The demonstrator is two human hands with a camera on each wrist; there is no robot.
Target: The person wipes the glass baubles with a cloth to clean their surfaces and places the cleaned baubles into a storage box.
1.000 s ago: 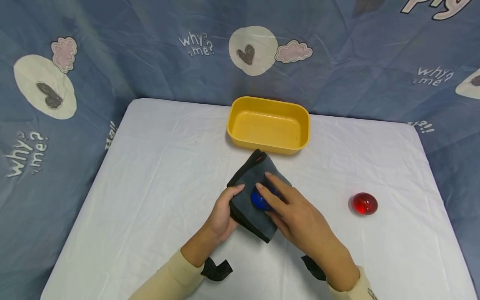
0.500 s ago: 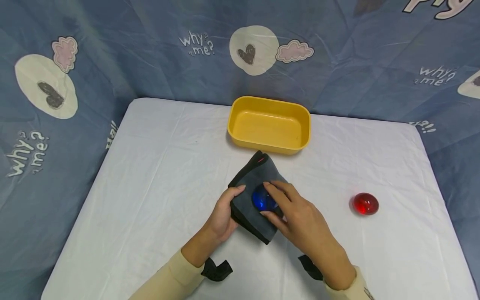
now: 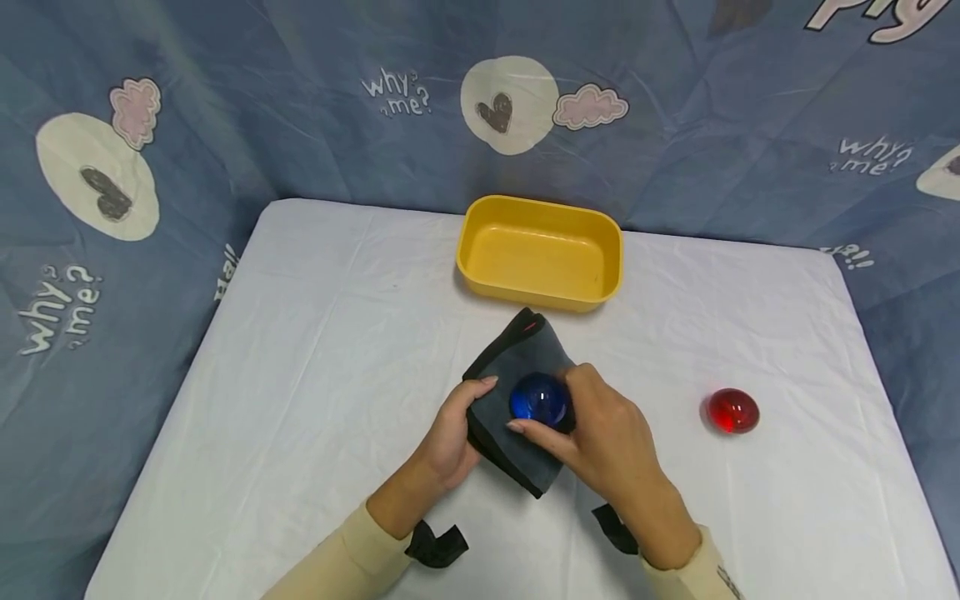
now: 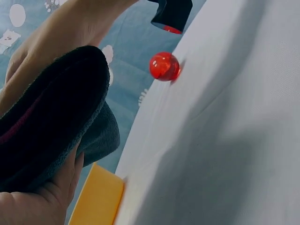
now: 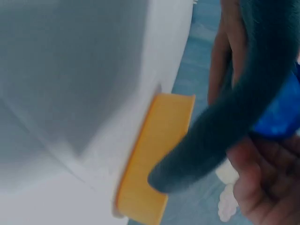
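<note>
Backdrop: blue cloth printed with pale blobs, hearts, clouds and lettering (image 3: 322, 100) hangs behind and beside the table (image 3: 337, 333), which has a white cover.
Tray: the yellow tray (image 3: 536, 292) stands at the table's far edge, just beyond the hands; neither ball is in it.
Cloth: the folded dark grey cloth (image 3: 522, 357) is held tilted between the hands, raised off the table in the wrist views.
Blue ball: the clear blue ball (image 3: 538, 398) lies against the cloth's upper face, partly covered by the right hand (image 3: 611, 429).
Left fingers: the left hand (image 3: 448, 437) grips the cloth's side, thumb on top and fingers underneath.
Right fingers: the thumb and curled index finger hold the blue ball between them; the other fingers are mostly hidden, so I cannot tell how they lie.
Red ball: the clear red ball (image 3: 733, 411) sits on the table to the right, well apart from both hands.
Progress: handling of the blue ball with the cloth looks under way and unfinished, since the ball has not yet been let go. The red ball is untouched at this moment; whether it has had its turn cannot be told.
</note>
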